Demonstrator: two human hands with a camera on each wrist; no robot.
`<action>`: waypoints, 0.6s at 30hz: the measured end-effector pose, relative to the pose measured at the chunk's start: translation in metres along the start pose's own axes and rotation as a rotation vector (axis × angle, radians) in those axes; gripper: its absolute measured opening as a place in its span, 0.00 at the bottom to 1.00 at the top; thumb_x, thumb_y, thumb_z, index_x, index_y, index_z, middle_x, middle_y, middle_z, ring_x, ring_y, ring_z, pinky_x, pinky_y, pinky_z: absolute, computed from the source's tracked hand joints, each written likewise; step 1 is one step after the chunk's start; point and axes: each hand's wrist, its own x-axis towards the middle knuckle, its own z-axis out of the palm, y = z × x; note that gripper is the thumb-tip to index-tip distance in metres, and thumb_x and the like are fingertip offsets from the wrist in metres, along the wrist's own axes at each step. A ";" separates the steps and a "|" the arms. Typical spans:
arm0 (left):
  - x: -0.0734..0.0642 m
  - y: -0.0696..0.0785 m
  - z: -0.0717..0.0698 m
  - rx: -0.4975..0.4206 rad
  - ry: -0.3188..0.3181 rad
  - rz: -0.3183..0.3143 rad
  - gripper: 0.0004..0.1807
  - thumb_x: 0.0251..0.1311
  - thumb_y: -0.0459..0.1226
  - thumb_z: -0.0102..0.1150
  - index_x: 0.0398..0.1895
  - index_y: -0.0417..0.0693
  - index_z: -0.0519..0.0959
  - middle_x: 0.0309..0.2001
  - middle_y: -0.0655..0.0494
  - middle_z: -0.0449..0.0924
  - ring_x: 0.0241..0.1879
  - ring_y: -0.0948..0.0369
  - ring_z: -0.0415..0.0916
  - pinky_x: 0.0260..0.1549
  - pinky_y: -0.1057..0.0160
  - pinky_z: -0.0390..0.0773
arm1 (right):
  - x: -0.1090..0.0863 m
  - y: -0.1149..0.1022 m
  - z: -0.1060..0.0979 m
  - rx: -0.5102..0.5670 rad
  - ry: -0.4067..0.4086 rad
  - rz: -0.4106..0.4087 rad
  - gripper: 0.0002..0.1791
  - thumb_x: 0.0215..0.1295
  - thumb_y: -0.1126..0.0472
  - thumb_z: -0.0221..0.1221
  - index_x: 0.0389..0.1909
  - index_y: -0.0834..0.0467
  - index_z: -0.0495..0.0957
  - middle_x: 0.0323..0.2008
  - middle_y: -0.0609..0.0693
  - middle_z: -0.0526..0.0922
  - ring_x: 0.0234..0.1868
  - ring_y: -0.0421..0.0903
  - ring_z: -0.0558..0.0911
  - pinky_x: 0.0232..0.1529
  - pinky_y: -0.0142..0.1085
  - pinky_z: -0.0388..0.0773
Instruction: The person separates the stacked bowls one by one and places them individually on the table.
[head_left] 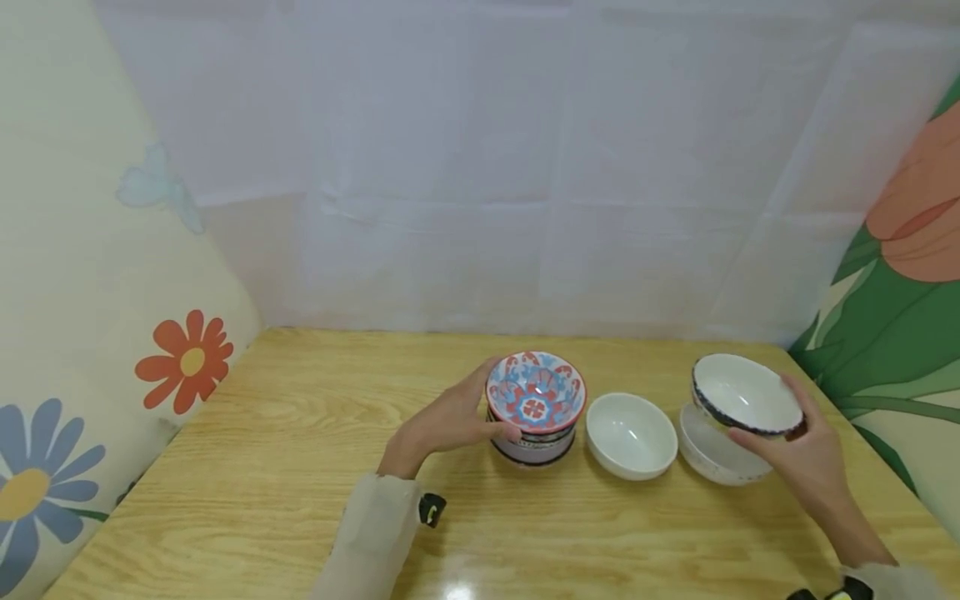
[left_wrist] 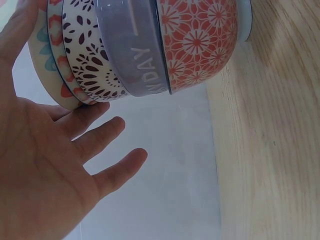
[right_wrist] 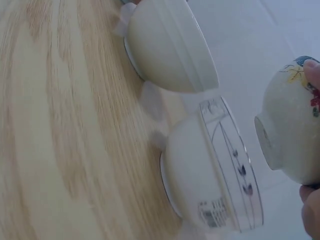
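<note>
Bowl stack (head_left: 536, 408) gripped by splayed left hand (head_left: 453, 419) may topple if nudged; floral bowl (head_left: 748, 393) pinched by right hand (head_left: 813, 458), slipping, could strike pale bowl (head_left: 718, 457) beneath.

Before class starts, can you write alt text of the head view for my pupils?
A person's left hand grips a stack of patterned bowls on a wooden table; the right hand holds a dark-rimmed bowl above a pale bowl. A plain white bowl stands between.

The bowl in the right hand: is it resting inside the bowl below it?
No, the right wrist view shows a gap between the patterned bowl that the right hand holds and the lower bowl.
</note>
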 end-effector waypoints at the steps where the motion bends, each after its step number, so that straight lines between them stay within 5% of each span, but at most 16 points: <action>1: -0.001 0.000 0.000 0.002 0.001 -0.004 0.57 0.47 0.55 0.70 0.76 0.60 0.45 0.74 0.58 0.52 0.72 0.55 0.52 0.66 0.46 0.60 | -0.001 0.002 -0.002 0.000 0.012 0.002 0.53 0.52 0.64 0.70 0.75 0.53 0.48 0.67 0.67 0.58 0.53 0.25 0.65 0.40 0.10 0.62; 13: -0.001 -0.002 0.002 0.012 -0.003 0.012 0.56 0.49 0.56 0.68 0.76 0.62 0.43 0.75 0.57 0.50 0.72 0.54 0.52 0.66 0.45 0.61 | -0.005 0.027 -0.021 -0.025 0.092 0.107 0.52 0.54 0.63 0.69 0.75 0.50 0.48 0.69 0.61 0.57 0.51 0.24 0.64 0.36 0.09 0.63; 18: 0.000 -0.002 0.002 0.008 -0.003 0.026 0.56 0.49 0.55 0.68 0.76 0.62 0.43 0.75 0.58 0.50 0.72 0.54 0.51 0.66 0.45 0.60 | -0.005 0.032 -0.025 -0.012 0.102 0.152 0.54 0.55 0.63 0.68 0.76 0.48 0.42 0.74 0.60 0.48 0.66 0.34 0.58 0.43 0.08 0.60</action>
